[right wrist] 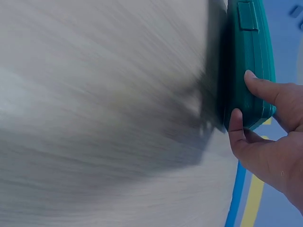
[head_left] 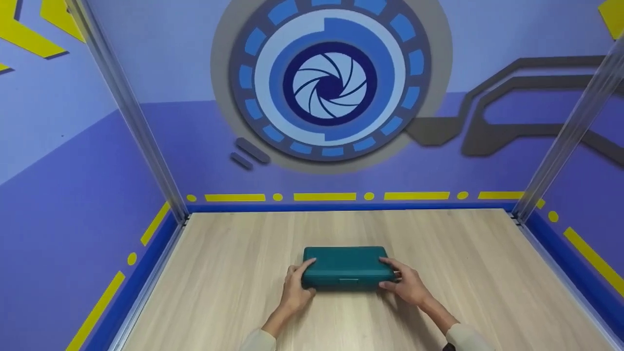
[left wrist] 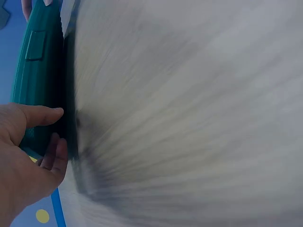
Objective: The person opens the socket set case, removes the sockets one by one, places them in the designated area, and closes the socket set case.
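Observation:
A closed teal plastic case (head_left: 347, 263) with rounded corners lies lid up near the middle of the table, its latch (head_left: 348, 280) on the side toward me. Gripping the case's left end is my left hand (head_left: 295, 290); in the left wrist view its thumb (left wrist: 45, 115) lies along the front side. At the right end my right hand (head_left: 409, 285) holds the case, and the right wrist view shows fingers (right wrist: 236, 120) bent around that corner. A dark shadow runs along the lower edge, so I cannot tell if the case touches the table.
Beneath the case is a light wood-grain tabletop (head_left: 234, 273). Blue and purple printed panels (head_left: 180, 146) enclose it at the back and both sides. Metal posts (head_left: 141, 122) stand at the two back corners.

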Motion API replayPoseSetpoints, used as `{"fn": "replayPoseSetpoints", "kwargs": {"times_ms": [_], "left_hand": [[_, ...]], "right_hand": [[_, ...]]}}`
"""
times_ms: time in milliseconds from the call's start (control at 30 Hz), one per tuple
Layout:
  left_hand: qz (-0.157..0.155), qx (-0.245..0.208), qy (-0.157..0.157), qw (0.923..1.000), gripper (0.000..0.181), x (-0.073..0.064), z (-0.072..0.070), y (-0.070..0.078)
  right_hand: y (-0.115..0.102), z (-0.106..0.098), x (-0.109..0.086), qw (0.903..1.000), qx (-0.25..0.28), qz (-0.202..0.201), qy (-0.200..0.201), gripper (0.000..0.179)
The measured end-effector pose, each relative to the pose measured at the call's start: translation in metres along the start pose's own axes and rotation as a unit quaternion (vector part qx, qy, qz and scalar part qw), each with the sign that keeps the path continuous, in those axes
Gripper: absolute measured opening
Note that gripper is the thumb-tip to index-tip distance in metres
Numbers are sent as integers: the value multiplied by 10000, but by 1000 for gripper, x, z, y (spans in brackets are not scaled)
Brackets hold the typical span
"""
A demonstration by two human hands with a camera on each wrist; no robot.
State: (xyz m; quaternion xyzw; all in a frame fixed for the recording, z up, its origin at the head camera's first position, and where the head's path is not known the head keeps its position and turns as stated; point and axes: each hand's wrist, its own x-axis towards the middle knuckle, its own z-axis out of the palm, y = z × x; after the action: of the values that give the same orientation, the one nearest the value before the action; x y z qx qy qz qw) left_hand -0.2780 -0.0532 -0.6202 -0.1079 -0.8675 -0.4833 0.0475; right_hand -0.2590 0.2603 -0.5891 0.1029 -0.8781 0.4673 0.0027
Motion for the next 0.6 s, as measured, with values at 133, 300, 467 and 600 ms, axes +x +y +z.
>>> {"fn": "replayPoseSetpoints", "kwargs": {"times_ms": [133, 300, 467, 600], "left_hand": [[86, -94, 104, 9999, 70, -1, -1, -2], [159, -228, -20, 9996, 66, -4, -8, -4], [472, -177, -662, 9965, 63, -6, -15, -3], [710, 56, -1016, 9923, 60, -6, -21, -2]], "right_hand": [[-2, 2, 0, 10000, 21, -70, 55, 60], [-4, -1, -2, 9999, -51, -164, -10, 59], [-3, -8, -5, 9999, -79, -98, -48, 62], [-1, -12, -7, 10000, 15, -21, -63, 65]]}}
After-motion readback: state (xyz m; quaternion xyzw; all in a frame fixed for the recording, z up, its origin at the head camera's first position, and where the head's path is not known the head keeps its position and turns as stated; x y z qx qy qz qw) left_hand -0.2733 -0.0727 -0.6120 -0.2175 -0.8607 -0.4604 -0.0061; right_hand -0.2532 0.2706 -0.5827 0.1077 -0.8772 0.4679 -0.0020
